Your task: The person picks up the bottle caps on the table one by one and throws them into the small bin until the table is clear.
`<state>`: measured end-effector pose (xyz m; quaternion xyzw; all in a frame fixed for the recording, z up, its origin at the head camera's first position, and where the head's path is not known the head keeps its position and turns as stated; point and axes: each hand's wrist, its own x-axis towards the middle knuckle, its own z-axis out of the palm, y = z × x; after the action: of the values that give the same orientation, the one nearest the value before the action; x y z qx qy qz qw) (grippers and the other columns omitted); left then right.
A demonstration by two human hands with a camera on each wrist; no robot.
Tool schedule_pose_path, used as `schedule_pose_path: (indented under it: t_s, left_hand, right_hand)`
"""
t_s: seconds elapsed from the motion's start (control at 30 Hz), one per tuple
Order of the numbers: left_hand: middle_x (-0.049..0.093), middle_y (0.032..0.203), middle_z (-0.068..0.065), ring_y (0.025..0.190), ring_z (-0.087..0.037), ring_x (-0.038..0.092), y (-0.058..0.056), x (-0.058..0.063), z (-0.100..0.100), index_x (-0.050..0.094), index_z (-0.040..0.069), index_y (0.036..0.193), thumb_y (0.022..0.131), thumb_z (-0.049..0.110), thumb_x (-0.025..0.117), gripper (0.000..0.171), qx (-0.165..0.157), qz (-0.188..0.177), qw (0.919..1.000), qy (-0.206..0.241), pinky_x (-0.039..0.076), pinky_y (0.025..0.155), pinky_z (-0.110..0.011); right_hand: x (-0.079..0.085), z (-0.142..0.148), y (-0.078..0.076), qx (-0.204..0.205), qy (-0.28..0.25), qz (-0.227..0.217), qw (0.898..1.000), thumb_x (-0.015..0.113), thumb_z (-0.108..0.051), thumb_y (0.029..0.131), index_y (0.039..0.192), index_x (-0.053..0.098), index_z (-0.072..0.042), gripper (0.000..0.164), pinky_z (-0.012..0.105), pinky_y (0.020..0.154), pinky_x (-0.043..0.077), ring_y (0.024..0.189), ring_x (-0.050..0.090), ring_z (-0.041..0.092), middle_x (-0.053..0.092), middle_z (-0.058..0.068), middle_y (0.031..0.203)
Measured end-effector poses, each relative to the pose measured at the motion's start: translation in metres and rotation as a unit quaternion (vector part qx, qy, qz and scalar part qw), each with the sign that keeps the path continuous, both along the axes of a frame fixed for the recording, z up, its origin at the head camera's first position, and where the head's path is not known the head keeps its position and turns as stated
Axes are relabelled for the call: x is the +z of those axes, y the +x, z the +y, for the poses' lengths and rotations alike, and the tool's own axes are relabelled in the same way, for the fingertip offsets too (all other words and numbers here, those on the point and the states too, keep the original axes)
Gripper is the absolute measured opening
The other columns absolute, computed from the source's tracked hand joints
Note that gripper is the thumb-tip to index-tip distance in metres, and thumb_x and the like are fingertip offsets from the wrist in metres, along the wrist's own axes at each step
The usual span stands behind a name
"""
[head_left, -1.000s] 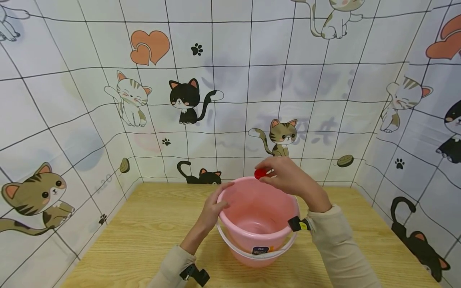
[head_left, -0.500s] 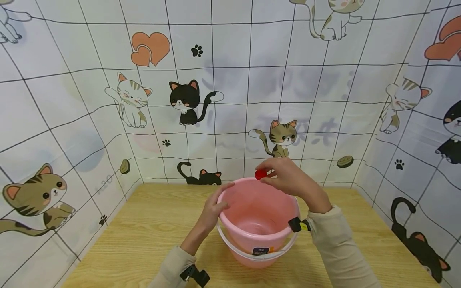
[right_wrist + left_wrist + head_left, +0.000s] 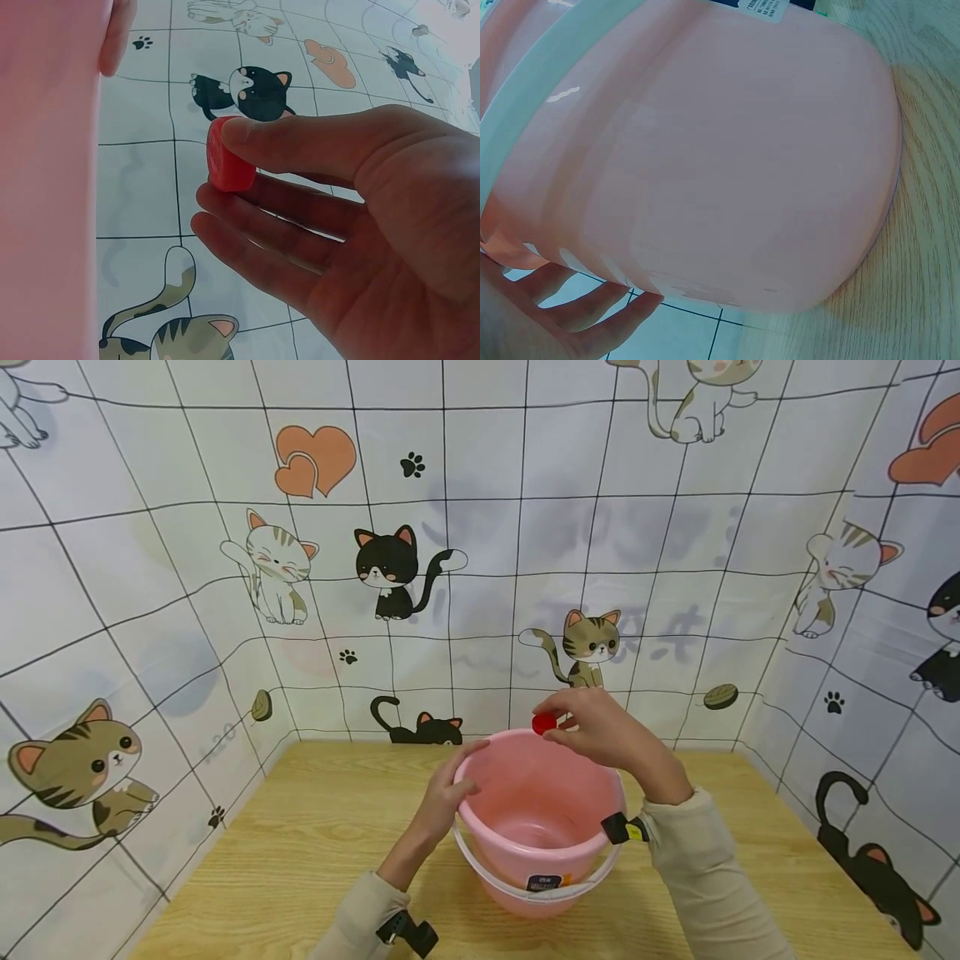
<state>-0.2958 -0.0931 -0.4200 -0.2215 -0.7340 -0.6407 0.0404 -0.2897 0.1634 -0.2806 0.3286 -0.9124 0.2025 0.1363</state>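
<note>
A pink plastic bucket (image 3: 543, 768) stands upright on the wooden table, its white handle (image 3: 491, 878) hanging down the front. My left hand (image 3: 441, 797) grips the rim at its left side, thumb over the edge and fingers against the outside; several of those fingers (image 3: 607, 307) show beside the wall in the left wrist view. Above the far rim, my right hand (image 3: 600, 727) pinches a small thick red disc (image 3: 231, 161) between thumb and fingers. Faint marks show on the disc's face, too unclear to tell its kind. The bucket's visible floor holds nothing.
The light wooden table (image 3: 322, 827) extends to both sides of the bucket. Behind and beside it hangs white, grid-patterned cloth (image 3: 480, 543) printed with cats, hearts and paws. Black camera straps (image 3: 407, 933) circle both wrists over beige sleeves.
</note>
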Motion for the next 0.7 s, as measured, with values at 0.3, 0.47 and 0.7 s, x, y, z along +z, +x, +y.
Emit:
schedule_pose_path:
  t_s: [0.3,0.47,0.7]
  left_hand:
    - [0.051,0.154,-0.011,0.126,-0.036,0.060,0.0009,0.0005,0.0000,0.054,0.018,0.149,0.084,0.010,0.052,0.066,-0.003,0.000,1.0000,0.003,0.057,0.095,-0.048]
    - [0.052,0.153,-0.011,0.125,-0.035,0.060,0.0007,0.0003,-0.0001,0.054,0.020,0.150,0.084,0.011,0.052,0.066,-0.003,-0.001,1.0000,0.000,0.058,0.094,-0.043]
    - [0.053,0.152,-0.012,0.123,-0.036,0.060,0.0009,0.0005,-0.0004,0.054,0.019,0.150,0.083,0.011,0.052,0.067,-0.008,-0.003,0.9999,0.006,0.058,0.093,-0.051]
  right_hand:
    - [-0.0008,0.0000,-0.0002,-0.002,0.002,0.005,1.000,0.076,-0.006,0.090,0.116,0.074,-0.002,0.027,0.042,0.083,0.062,0.100,0.072,0.028,0.076,0.010,0.109]
    - [-0.0012,0.0001,0.0004,-0.004,0.003,0.002,1.000,0.076,-0.006,0.090,0.116,0.074,-0.002,0.027,0.042,0.083,0.062,0.101,0.071,0.028,0.076,0.010,0.109]
    - [-0.0012,-0.0003,0.0012,-0.002,0.003,0.006,1.000,0.076,-0.006,0.090,0.116,0.074,-0.002,0.027,0.042,0.083,0.062,0.102,0.071,0.028,0.076,0.010,0.109]
